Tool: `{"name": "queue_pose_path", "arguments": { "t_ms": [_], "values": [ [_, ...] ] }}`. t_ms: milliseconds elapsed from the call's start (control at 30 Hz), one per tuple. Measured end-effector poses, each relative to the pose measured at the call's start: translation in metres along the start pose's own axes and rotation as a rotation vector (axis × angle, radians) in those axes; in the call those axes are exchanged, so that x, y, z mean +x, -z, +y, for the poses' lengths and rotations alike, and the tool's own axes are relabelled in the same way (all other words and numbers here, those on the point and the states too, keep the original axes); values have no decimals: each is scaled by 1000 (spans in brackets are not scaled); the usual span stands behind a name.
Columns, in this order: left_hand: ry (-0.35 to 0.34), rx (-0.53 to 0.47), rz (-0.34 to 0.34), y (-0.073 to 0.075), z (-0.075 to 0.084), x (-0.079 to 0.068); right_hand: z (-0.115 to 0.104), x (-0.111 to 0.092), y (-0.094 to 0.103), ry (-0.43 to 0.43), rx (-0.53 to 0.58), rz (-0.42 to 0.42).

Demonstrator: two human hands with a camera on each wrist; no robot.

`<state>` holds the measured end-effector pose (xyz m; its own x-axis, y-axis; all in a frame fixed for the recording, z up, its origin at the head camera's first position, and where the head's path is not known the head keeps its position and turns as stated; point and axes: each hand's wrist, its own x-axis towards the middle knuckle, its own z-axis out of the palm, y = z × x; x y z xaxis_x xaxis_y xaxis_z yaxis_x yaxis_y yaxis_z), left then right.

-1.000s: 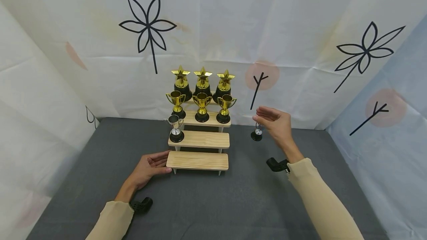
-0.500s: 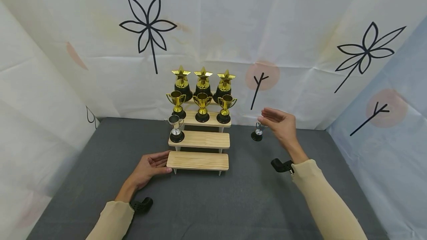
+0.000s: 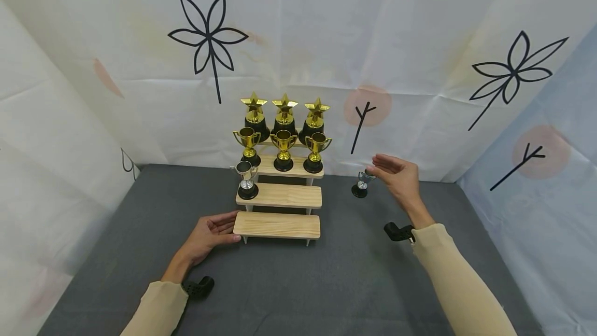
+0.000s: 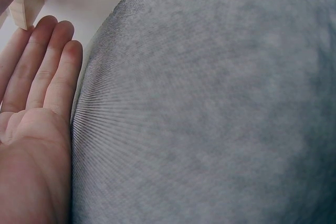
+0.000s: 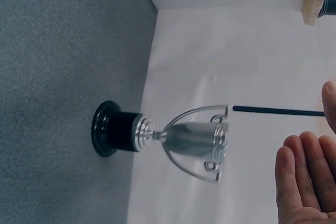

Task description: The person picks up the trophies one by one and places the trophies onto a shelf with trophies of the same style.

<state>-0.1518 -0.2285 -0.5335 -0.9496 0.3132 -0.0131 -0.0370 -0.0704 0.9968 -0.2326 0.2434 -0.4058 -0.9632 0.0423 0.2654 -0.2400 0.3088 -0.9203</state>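
Observation:
My left hand (image 3: 205, 237) touches the left end of the four-step wooden display stand (image 3: 277, 225), at its lowest step. In the left wrist view the fingers (image 4: 59, 80) lie straight beside the white support (image 4: 84, 6), below the step's wooden corner (image 4: 26, 9). A small silver trophy cup (image 3: 361, 186) with a black base stands upright on the table, right of the stand. Just to its right is my right hand (image 3: 400, 178), palm inward, fingers extended. The right wrist view shows a gap between these fingers (image 5: 289, 182) and the silver cup (image 5: 189, 140).
Star trophies (image 3: 284, 118) line the top step, with gold trophy cups (image 3: 283, 149) on the step below. Another silver cup (image 3: 246, 185) stands at the left of the third step. A white patterned cloth (image 3: 410, 25) hangs behind the grey table (image 3: 298, 294).
My right hand has drawn back to the right, away from the silver trophy cup, uncovering more of it. The left hand stays in place at the stand.

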Motion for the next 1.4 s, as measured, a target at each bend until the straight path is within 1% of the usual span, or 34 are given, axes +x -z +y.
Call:
{"name": "queue_pose_path", "arguments": {
  "t_ms": [167,333,633,900,1167,1400],
  "values": [
    [-8,2,-7,0,0,0,8,2,3,3,11,6],
    [2,1,-2,0,0,0,12,4,5,-16,23,8],
    [4,2,2,0,0,0,17,4,6,-53,-36,13],
    [10,5,8,-1,1,0,27,8,4,-89,-65,-4],
    [1,7,-1,0,0,0,30,8,2,-95,-128,-1],
    [-9,12,-6,0,0,0,31,9,2,-87,-127,0]
  ]
}}
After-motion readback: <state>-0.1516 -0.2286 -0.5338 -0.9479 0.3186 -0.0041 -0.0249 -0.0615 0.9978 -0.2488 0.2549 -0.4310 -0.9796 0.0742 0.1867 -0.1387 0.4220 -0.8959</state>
